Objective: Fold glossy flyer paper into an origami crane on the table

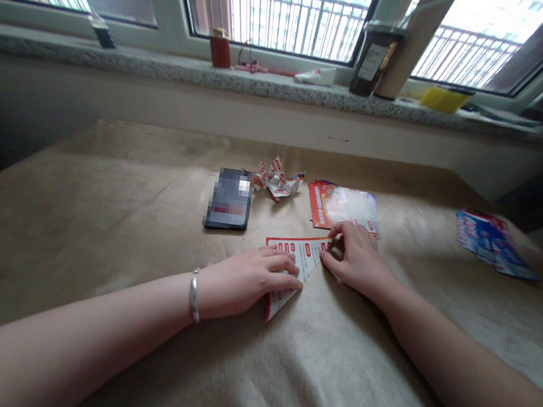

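Note:
A printed paper sheet [312,255], white with red edges and red labels, lies folded into a triangle on the table. Spread flat across its left part is my left hand [261,276], fingers apart, covering some of the print. My right hand [353,252] pinches the triangle's upper right corner between thumb and fingers. Just beyond that hand is a stack of red and white leaflets [346,207]. Behind my left hand, a folded paper shape [277,181] with several points stands beside a dark phone [229,201], whose screen is blurred.
Blue and pink leaflets [493,241] lie fanned at the table's right. A brownish cover with wrinkles lies over the table [150,206]. On the stone windowsill [268,85] stand a red container [220,49], a dark lidded tub [375,60] and a yellow object [445,98].

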A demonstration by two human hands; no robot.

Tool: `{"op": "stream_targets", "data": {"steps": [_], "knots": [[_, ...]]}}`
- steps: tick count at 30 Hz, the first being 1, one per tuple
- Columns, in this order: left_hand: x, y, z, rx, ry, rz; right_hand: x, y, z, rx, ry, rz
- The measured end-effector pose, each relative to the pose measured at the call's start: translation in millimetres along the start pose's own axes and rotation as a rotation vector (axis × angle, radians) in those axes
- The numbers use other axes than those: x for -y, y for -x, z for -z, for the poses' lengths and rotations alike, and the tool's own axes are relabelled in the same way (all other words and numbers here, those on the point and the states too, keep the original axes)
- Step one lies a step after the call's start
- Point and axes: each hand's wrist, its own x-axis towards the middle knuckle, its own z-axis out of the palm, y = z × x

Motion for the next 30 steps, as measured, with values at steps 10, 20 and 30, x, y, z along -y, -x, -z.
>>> {"op": "stream_targets", "data": {"steps": [10,20,30], "knots": [[0,1,0.8,0.002,0.001,-0.004,-8,-3,-3,-0.035,0.000,-0.058],[-1,1,1.9,0.007,-0.006,0.000,-9,-7,0,-0.047,0.035,-0.078],[-1,0,-0.3,0.003,-0.006,-0.002,-20,-11,-6,-0.058,0.007,-0.090]]}}
